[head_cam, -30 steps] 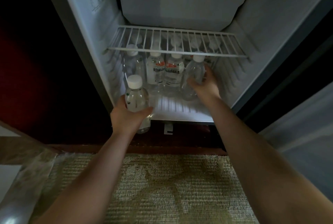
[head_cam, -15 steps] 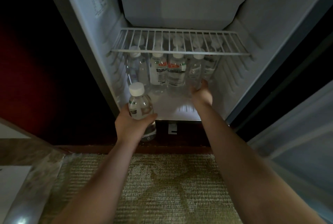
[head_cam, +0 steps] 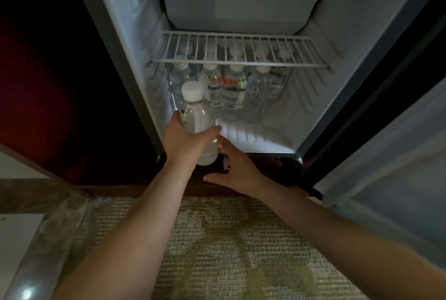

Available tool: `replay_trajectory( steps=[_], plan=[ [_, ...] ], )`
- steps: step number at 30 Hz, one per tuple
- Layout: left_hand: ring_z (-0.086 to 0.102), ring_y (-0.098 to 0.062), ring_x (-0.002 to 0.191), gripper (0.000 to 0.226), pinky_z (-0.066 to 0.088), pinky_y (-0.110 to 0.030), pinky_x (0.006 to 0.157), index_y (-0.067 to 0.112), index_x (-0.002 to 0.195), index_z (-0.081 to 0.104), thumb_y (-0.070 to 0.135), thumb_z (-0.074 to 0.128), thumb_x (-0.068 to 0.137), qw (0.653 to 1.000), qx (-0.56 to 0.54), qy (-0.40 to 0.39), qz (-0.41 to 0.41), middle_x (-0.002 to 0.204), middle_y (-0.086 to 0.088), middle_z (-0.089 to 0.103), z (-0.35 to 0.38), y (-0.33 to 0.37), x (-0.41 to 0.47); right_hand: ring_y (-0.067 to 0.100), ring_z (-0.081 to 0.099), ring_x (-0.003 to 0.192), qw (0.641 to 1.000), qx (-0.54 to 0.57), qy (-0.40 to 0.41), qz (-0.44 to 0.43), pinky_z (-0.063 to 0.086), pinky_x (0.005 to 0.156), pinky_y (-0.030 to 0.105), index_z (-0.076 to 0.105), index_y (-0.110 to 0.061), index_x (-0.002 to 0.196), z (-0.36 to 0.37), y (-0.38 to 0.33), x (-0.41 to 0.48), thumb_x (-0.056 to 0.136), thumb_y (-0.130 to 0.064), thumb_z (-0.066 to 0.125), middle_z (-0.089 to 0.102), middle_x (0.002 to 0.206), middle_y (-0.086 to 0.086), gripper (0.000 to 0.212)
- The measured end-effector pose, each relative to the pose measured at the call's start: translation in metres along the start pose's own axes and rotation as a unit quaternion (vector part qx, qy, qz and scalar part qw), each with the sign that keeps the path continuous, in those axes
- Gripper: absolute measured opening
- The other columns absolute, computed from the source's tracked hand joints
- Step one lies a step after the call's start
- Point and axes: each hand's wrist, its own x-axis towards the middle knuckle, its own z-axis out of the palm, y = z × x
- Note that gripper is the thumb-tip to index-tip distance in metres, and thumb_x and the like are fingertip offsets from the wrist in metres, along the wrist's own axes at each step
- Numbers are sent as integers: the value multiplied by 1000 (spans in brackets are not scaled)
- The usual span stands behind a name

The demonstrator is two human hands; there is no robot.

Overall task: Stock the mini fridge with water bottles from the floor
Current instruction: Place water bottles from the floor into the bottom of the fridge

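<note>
Head view: gripping a bottle in the left hand at the fridge mouth, right hand slack-fingered beside it. Next, probably: standing it before the row.

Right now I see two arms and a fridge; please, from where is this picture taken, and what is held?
No machine: a camera on a person's head looks down at their own bare arms. The left hand grips a clear plastic water bottle with a white cap before the open white mini fridge. The right hand is open, empty, beside the bottle's base. More capped bottles stand inside, under a white wire shelf. Beige patterned carpet lies below.
</note>
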Motion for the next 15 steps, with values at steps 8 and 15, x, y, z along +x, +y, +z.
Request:
replay_trajectory(
  steps=[8,15],
  plan=[
    [67,-17,91,68,57,-44,81,17,96,63,53,79,41,999,45,-21,15,95,-1,69,10,12,-12,-5,58,99,984,75,158,-25,49,85,15,46,-34,115,12,-7,-12,67,-21,86,61,108,-15,64],
    [62,-20,96,74,53,-42,84,15,101,59,64,71,47,977,164,-107,89,99,-2,64,24,17,-24,-25,52,87,976,74,204,16,44,71,2,42,-36,111,7,1,-18,72,-23,82,56,95,-24,57]
  ],
)
